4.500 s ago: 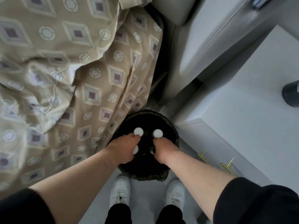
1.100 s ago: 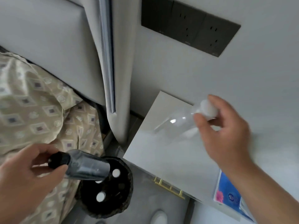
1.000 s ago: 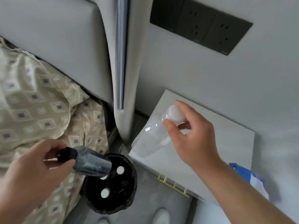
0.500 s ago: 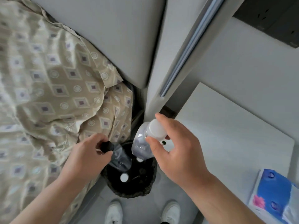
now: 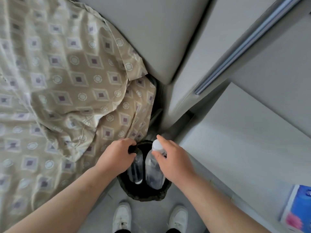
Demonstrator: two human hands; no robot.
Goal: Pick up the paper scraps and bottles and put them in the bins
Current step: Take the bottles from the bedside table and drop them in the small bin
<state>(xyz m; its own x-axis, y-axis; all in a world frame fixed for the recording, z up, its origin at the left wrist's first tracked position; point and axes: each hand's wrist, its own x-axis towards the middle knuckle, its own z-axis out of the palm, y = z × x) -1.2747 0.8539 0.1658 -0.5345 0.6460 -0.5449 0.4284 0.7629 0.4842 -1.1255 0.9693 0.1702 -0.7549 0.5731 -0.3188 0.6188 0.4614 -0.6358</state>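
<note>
Black bin [image 5: 143, 196] takes two clear bottles, long axes near upright, caps up: left hand [image 5: 116, 157] pinches the black-capped bottle [image 5: 135, 170], right hand [image 5: 175, 163] the white-capped bottle [image 5: 154, 172]; labels seemingly too blurred.

**Bin [image 5: 144, 196] between bed [image 5: 58, 98] and tabletop [image 5: 244, 140]**

The bin stands on the floor [image 5: 148, 216], bed at its left, tabletop at its right. Inside it, side by side, the left bottle [image 5: 135, 171] is under the left hand [image 5: 116, 157] and the right bottle [image 5: 154, 173] under the right hand [image 5: 175, 163].
</note>
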